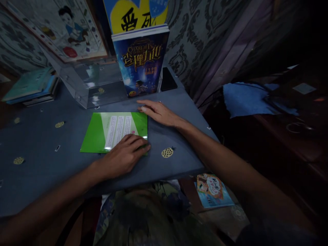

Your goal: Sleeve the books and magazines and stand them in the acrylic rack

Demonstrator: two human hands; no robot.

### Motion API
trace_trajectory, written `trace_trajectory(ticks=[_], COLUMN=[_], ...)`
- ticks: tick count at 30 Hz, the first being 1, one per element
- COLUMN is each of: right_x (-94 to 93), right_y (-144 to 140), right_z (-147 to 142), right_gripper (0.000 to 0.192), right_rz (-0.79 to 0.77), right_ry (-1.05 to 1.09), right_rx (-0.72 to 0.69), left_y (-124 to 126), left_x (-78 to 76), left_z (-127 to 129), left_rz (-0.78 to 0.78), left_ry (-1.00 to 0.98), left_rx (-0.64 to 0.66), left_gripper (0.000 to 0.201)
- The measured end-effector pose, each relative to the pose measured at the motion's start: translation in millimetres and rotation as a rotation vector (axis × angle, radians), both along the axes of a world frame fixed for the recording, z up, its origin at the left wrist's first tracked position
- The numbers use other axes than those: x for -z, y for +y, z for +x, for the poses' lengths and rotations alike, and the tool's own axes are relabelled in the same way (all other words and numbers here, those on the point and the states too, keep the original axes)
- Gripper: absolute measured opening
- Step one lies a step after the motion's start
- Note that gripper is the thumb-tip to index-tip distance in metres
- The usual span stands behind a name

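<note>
Blue book (142, 63) reads "查理九世", yellow cover (137, 18) "爱".

Head-worn view; down onto table (38, 136)

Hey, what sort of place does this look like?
Probably a home study corner: a glossy green book lies on a grey-blue pineapple-print tablecloth, near an upright dark-blue book with gold lettering, with grey damask-patterned wallpaper behind.

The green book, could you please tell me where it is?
In the head view, the green book lies on the table, left of centre, with the left hand at its near right corner.
</note>
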State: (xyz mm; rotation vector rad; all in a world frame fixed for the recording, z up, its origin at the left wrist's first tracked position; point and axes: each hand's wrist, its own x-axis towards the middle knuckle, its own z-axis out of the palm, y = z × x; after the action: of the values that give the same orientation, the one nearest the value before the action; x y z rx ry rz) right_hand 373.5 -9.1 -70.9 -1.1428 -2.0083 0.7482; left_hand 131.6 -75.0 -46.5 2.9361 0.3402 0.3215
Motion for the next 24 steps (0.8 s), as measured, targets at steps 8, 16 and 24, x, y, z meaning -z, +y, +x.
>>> trace_trajectory(ticks=[8, 16, 24], right_x=[-0.4, -1.7, -5.2], right_y=[-3, -7, -9], right_z=[-2, -8, -13], right_gripper=[0.048, 0.046, 0.045], right_rz=[-0.003, -0.007, 0.062], right_ry=[-0.014, -0.054, -0.134], right_rx=[0.008, -0.012, 0.014], left_y=[-20, -17, -16], left_x=[7.3, 20.2, 16.6], left_z=[-10, -20, -22], left_rz=[0.021, 0.182, 0.518], left_ry=[-0.011, 0.019, 0.059], left_rx=[-0.026, -0.268, -0.12], left_gripper=[0.038, 0.052, 0.034])
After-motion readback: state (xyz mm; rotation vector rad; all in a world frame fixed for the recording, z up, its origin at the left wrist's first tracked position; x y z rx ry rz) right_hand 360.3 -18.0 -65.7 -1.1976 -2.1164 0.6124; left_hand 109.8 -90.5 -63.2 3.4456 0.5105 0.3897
